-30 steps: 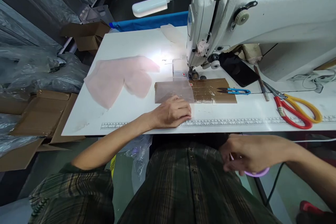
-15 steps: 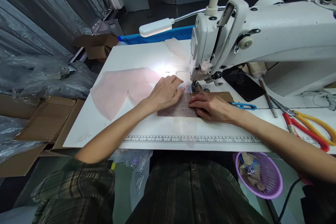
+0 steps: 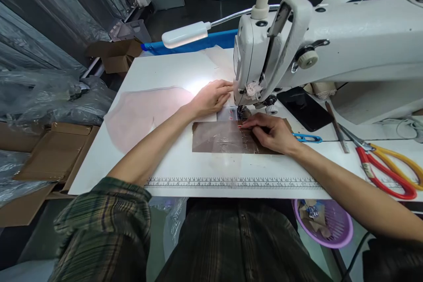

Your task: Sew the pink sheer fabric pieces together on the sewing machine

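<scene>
A white table (image 3: pixel 99 172) carries a sewing machine (image 3: pixel 350 44) at two o'clock. Taking the needle as the dial's centre, pale pink cloth (image 3: pixel 135 112) lies at nine and a brown strip (image 3: pixel 251 146) at six, flat, seemingly backing the sheer piece (image 3: pixel 228 139) overlapping it. A lamp (image 3: pixel 185 35) at eleven apparently lights this spot. My left hand (image 3: pixel 213 98), loosely curled, rests at ten; my right hand (image 3: pixel 268 131), half-closed at four, meets the strip's upper edge. Whether either pinches anything, I cannot tell.
</scene>
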A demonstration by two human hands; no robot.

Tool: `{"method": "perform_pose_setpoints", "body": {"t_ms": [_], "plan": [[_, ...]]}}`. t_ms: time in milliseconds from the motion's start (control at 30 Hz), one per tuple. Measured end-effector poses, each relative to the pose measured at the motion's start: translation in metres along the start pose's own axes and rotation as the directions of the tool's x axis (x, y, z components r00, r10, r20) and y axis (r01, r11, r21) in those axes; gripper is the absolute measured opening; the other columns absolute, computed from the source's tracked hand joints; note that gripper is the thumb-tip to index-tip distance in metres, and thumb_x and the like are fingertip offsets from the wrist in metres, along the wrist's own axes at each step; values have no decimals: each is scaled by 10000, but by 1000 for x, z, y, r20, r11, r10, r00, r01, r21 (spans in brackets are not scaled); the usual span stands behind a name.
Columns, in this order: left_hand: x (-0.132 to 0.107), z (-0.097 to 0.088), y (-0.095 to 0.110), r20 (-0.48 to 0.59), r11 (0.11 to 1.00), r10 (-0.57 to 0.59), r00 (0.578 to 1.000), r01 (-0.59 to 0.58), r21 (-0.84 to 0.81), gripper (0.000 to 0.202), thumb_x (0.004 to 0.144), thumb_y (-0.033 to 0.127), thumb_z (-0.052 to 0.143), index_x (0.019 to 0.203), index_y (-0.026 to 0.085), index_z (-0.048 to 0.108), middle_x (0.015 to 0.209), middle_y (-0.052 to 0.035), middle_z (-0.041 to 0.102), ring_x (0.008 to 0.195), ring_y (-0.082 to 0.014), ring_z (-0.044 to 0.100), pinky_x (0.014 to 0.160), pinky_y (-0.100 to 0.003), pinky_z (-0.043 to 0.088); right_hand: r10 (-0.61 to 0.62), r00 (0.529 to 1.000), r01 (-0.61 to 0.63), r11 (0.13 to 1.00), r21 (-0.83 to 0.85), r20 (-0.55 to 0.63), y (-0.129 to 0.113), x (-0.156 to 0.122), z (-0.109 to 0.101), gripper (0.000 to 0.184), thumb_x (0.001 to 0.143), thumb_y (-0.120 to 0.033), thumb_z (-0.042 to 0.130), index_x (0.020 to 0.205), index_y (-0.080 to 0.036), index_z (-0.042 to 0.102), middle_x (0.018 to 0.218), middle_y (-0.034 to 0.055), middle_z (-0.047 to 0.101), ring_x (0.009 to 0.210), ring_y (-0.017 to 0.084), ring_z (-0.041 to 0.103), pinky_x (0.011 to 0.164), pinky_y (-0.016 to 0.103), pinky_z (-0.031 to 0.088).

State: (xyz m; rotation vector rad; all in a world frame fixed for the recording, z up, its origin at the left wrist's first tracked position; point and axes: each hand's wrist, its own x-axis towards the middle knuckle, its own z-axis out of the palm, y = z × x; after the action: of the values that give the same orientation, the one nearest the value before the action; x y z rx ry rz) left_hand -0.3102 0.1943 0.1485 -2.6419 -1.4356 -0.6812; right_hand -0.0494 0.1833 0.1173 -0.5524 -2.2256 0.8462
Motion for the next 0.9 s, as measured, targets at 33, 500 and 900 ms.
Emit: {"method": "perform_pose_setpoints", "body": {"t_ms": [33,500,900], "plan": [[-11,-6,6,-40,1000,8,999,-8,9,266,937,140,447,1063,145,681,1091,-125,689,977,-217,637,835,-370,528,56,998,-56,998,-13,-33,1,1,-1,279,828,-124,513,909,-212,765,956,35,754,869,176,707,827,336,576],[-108,-25,112,38,868,266,963,-222,-444,66,900,240,701,911,177,716,959,-86,741,869,-173,677,769,-339,559,-180,967,234,907,-351,179,5,-1,-3,361,892,-149,503,1125,-229,767,1105,122,649,973,225,638,763,357,575],[-108,-24,106,6,837,262,965,-224,-498,22,869,228,747,880,210,754,974,-81,742,871,-174,669,780,-342,554,-209,959,250,942,-225,190,6,-3,-8,423,874,-98,480,1176,-228,747,1071,104,633,963,190,625,845,352,573]]}}
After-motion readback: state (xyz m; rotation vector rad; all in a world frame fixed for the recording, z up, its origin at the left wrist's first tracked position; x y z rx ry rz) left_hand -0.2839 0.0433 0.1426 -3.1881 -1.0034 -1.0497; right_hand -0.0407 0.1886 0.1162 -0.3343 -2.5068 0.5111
